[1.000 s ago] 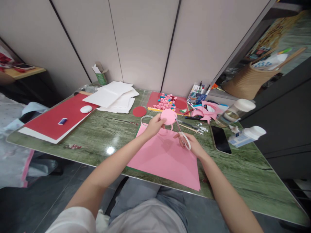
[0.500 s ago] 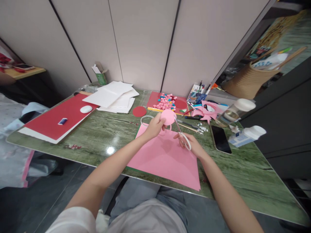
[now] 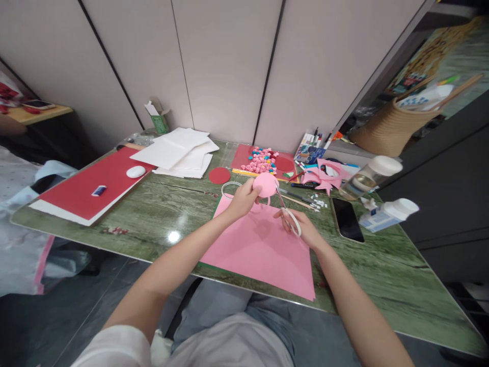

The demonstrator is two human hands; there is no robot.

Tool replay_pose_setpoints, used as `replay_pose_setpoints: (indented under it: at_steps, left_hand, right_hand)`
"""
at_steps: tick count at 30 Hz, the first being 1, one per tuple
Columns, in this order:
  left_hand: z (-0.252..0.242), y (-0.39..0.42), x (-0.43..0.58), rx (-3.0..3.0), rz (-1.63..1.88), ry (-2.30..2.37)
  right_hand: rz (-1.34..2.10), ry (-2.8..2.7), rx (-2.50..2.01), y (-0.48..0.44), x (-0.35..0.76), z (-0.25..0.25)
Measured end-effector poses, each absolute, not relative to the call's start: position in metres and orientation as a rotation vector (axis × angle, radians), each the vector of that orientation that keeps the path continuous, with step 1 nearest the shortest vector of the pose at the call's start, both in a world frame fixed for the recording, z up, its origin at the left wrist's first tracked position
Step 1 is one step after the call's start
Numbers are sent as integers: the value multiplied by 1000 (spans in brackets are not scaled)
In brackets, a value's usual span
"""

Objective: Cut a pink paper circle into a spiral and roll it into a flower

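My left hand (image 3: 244, 199) is closed on a pink paper circle (image 3: 266, 184), pinching its lower left edge. My right hand (image 3: 296, 223) grips white-handled scissors (image 3: 293, 223) by the loops. The blades point up and touch the circle's right edge. A narrow curled strip of pink paper hangs just under the circle. Beneath both hands lie sheets of pink paper (image 3: 260, 250), with a green edge showing under their left side. A white ring of tape (image 3: 231, 189) lies close to my left hand, and a red paper circle (image 3: 219, 176) is beyond it.
On the right are a phone (image 3: 347, 219), a bottle (image 3: 369, 178) and a white bottle (image 3: 389, 214) lying over. Pink paper scraps (image 3: 324, 175) and small pink pieces (image 3: 260, 160) are at the back. White sheets (image 3: 179, 148) and red paper (image 3: 95, 183) spread leftward. A person's clothing shows far left.
Almost nothing differs. The pink circle and scissors have shifted very slightly to the right; both hands keep their grip.
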State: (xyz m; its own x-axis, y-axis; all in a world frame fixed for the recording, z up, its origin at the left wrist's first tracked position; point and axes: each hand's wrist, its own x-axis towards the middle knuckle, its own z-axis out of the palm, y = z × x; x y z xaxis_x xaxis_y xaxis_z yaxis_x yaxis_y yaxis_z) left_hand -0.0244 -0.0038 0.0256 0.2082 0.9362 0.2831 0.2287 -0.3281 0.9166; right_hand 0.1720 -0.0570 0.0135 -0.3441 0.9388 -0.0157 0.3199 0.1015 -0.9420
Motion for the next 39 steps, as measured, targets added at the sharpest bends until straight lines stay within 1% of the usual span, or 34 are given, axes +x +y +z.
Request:
replay_pose_setpoints:
  at_steps: [12,25,39]
  left_hand:
    - [18,3,-23,1591,1229,1116]
    - [23,-3,-26,1715,1084,993]
    - [27,-3,-26,1772,1164,1161]
  right_hand:
    - [1243,-1771,-1245,-58,171,15]
    - [1300,-1747,-1219,-57,173,12]
    - [1277,-1770,-1224,-57,173,13]
